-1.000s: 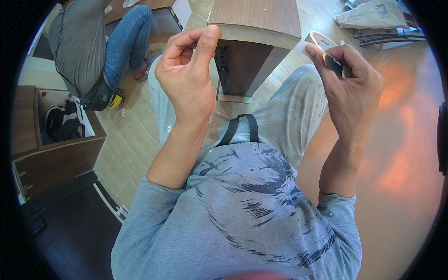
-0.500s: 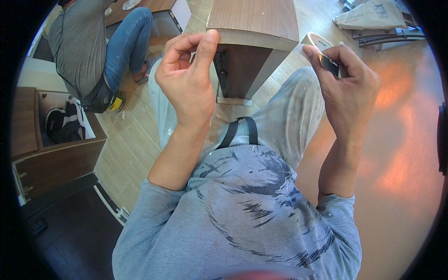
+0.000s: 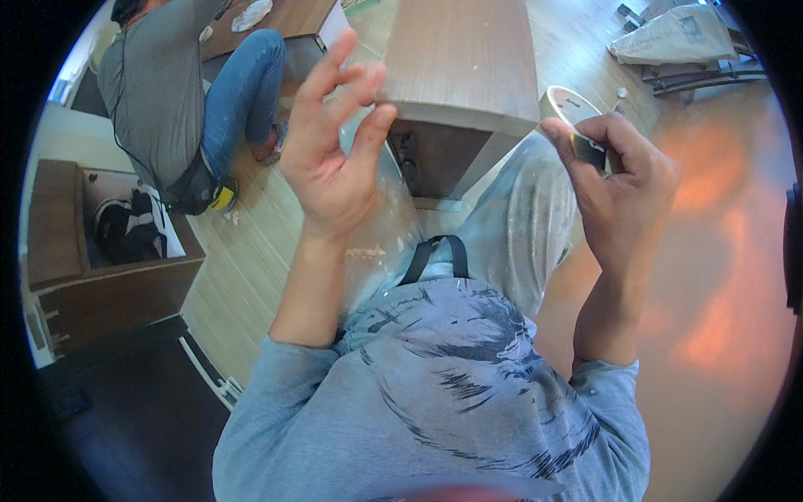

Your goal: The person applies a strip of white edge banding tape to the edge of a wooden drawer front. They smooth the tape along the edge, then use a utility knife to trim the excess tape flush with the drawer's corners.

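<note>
My left hand (image 3: 335,163) is raised beside the near left corner of a wood-grain box (image 3: 460,63). Its fingers are spread, blurred by motion, with nothing visible between them. A pale strip (image 3: 464,115) runs along the box's near top edge. To the right of the box, my right hand (image 3: 627,171) is closed with thumb and fingers on a pale roll of tape (image 3: 552,105), which is partly hidden by the fingers. A small black piece with a yellowish edge (image 3: 590,153) also shows in that grip; its kind is unclear.
At the far left a co-worker (image 3: 159,109) sits by a wooden panel (image 3: 293,18). Left of me stands an open wooden compartment (image 3: 117,289) with black-and-white shoes (image 3: 130,226) inside. A pale bag (image 3: 677,38) lies on dark pieces at the far right. A brown surface (image 3: 669,335) spreads at the right.
My left hand has let go of the box's near edge, and its fingers have opened from a pinch. The right hand keeps its grip, slightly lower in view. The whole view has shifted a little.
</note>
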Motion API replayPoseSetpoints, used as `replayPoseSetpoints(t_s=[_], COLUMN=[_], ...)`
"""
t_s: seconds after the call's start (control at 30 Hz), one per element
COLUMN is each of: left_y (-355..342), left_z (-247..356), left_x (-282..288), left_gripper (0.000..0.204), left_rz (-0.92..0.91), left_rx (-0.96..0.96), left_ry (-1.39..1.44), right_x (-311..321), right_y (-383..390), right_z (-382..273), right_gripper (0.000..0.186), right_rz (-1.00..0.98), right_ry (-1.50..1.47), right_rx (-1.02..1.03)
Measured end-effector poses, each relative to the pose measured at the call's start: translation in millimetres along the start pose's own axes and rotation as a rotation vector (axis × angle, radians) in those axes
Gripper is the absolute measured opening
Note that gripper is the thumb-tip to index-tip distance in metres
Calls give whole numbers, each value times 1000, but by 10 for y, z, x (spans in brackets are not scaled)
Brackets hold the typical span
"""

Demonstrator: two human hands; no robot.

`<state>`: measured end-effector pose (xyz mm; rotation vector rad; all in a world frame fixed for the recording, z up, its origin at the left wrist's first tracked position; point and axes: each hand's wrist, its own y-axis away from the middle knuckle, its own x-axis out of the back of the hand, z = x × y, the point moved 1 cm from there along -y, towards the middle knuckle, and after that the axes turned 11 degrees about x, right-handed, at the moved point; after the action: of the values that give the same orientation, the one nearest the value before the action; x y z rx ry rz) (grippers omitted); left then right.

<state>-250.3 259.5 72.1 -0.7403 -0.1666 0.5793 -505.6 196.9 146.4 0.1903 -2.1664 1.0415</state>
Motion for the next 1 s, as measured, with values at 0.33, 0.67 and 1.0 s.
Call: replayPoseSetpoints(t_s=[0.33,0.67,1.0], left_y=[-441,-708,-405], left_z=[168,262,547], left_x=[321,176,-500], left_gripper=[25,38,73], left_rz=[-416,-502,-186], left_rx=[-319,-350,-178], left_ry=[-505,-539,-951], right_x=[40,27,14], right_y=[-69,-124,-125], right_z=[139,259,267], right_gripper=[34,31,34], right_rz=[3,31,31], right_ry=[24,-3,8], right_rx=[190,270,267])
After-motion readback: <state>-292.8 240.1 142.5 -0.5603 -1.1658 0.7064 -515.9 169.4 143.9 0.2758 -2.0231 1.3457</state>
